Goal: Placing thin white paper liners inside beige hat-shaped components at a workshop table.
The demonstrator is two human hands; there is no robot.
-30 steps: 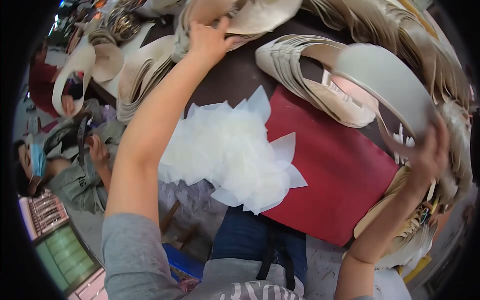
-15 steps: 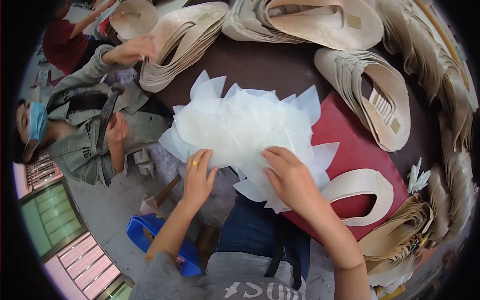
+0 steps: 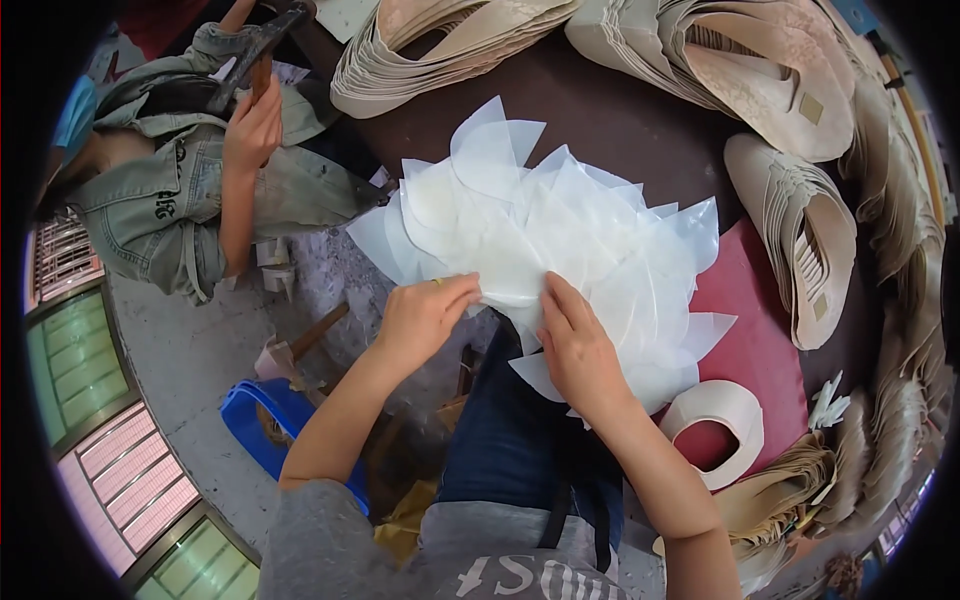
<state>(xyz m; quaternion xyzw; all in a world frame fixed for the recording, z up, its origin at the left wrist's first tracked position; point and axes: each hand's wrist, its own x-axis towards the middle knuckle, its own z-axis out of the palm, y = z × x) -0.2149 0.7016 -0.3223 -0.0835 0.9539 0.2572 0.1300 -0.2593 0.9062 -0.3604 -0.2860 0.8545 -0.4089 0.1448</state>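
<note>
The translucent white sheets (image 3: 640, 260) are lying in a loose, fanned pile before the person, spreading over the dark bench (image 3: 615, 122) and covering part of a red sheet (image 3: 755, 290). The left hand (image 3: 425, 315) is keeping its fingers narrow, pinching the near edge of an upper sheet. The right hand (image 3: 580, 345) is touching the pile just beside it, fingers slightly bent; whether they are gripping or only resting, I cannot tell.

Thin sheets like these are probably clinging together, so a light pinch on one layer, with the other hand steadying those beneath, is looking the safest way.

The pile's near side is overhanging the person's lap, so a hard pull is risking a slide. Room is opening beyond the pile, where brown surface is showing before the beige stacks (image 3: 640, 55). A cream ring-shaped piece (image 3: 748, 420) is crowding the right forearm, while on the left a co-worker's hand (image 3: 253, 130) is holding a tool (image 3: 262, 75) well apart.
</note>
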